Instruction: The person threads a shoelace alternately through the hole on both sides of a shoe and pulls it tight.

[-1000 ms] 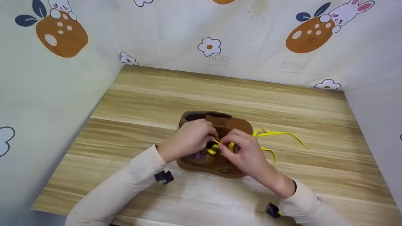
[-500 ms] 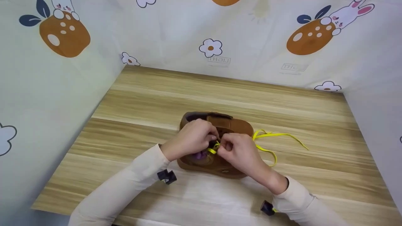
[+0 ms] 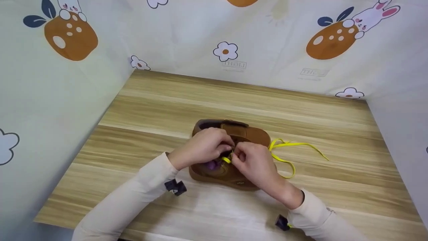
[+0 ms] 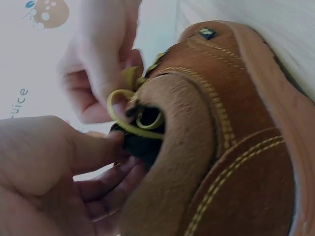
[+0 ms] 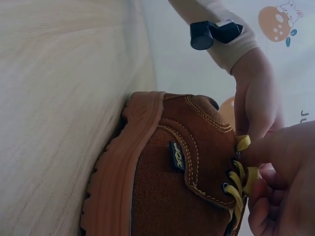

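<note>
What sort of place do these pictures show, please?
Probably a small indoor recording booth: a wood-grain table has pale coverings, printed with flowers and rabbits, on three sides, and small black devices are worn on the sleeves.

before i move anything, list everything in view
Table: one, wood-grained brown, across head view
Shoe: one, brown, on table
Lace: at least one, yellow, in shoe and on table
Tongue: one, dark, in shoe opening
Label: one, dark, shoe's side
Patch: one, purple, at shoe opening, unclear
Backdrop: count unclear, whitish, printed, behind table
Wrist devices: two, black, one per arm
Sleeves: two, cream, forearms
Left grip: one, bare, holding tongue
Right grip: one, bare, pinching lace
</note>
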`<state>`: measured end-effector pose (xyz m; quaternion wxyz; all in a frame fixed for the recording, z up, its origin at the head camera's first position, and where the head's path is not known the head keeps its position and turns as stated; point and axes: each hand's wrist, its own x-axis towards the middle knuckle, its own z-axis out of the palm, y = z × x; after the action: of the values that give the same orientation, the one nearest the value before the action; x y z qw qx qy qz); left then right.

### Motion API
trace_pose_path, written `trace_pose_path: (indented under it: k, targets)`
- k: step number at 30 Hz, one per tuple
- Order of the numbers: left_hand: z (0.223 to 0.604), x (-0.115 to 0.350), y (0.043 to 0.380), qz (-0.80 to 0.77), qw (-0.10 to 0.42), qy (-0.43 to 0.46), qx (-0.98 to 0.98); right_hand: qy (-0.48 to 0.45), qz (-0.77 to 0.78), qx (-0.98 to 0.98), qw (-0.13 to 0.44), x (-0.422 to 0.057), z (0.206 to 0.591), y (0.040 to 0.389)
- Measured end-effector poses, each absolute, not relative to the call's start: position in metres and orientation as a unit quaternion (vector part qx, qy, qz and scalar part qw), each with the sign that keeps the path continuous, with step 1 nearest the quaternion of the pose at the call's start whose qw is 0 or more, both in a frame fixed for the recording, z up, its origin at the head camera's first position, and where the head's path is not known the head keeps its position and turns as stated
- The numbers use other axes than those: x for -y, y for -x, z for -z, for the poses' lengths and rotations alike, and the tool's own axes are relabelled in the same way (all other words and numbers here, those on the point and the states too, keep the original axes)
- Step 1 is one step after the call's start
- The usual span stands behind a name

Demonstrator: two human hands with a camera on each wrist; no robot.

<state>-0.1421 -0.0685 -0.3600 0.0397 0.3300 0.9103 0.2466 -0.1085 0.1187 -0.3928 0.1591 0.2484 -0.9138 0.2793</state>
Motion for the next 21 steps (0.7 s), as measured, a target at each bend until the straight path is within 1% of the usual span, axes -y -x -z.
trace_pose_path:
  k: [5,13,18,21]
  targets:
    - [0.358,0.070,0.144,-0.236,0.030,-0.337,-0.911,-0.250,-0.298,0.906,0.165,-0.121,0.395,0.105]
    - [0.363,0.060,0.145,-0.236,-0.001,-0.306,-0.922,-0.250,-0.407,0.865,0.154,-0.135,0.406,0.105]
    - [0.361,0.060,0.142,-0.237,-0.029,-0.286,-0.928,-0.254,-0.378,0.873,0.176,-0.149,0.418,0.103]
    - [0.357,0.061,0.141,-0.243,-0.054,-0.277,-0.928,-0.263,-0.349,0.883,0.170,-0.154,0.425,0.101]
